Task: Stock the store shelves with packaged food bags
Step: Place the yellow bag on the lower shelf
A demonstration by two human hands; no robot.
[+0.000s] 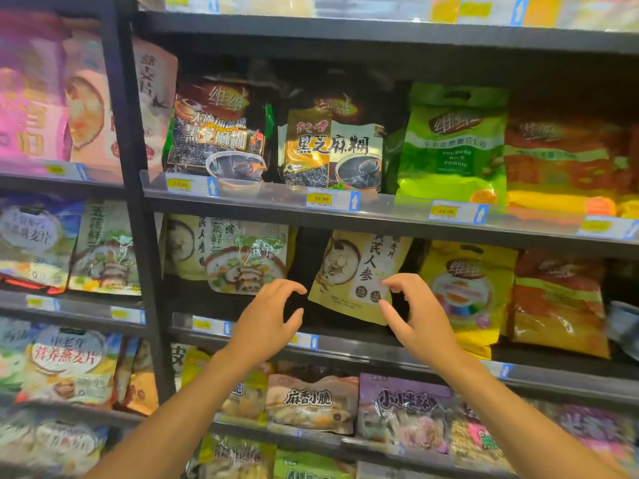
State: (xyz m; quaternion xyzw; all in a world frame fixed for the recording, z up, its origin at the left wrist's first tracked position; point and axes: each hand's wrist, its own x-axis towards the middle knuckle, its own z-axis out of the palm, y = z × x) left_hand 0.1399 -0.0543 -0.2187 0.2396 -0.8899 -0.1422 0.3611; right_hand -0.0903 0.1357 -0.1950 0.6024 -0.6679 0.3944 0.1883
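Note:
A beige packaged food bag (352, 271) with dark characters stands tilted on the middle shelf (380, 356), leaning to the right in a dark gap between other bags. My left hand (268, 319) hovers just left of its lower left corner, with the fingers curled and apart and nothing in them. My right hand (413, 312) is in front of its lower right corner. Thumb and forefinger are spread, and the bag's print shows between them. I cannot tell whether either hand touches the bag.
A mushroom-porridge bag (245, 257) stands left of the gap and a yellow bag (466, 292) to its right. Above is a shelf rail (276, 197) with price tags and black sesame bags (332, 150). Snack bags (311, 402) fill the shelf below. A black upright post (138, 202) divides the bays.

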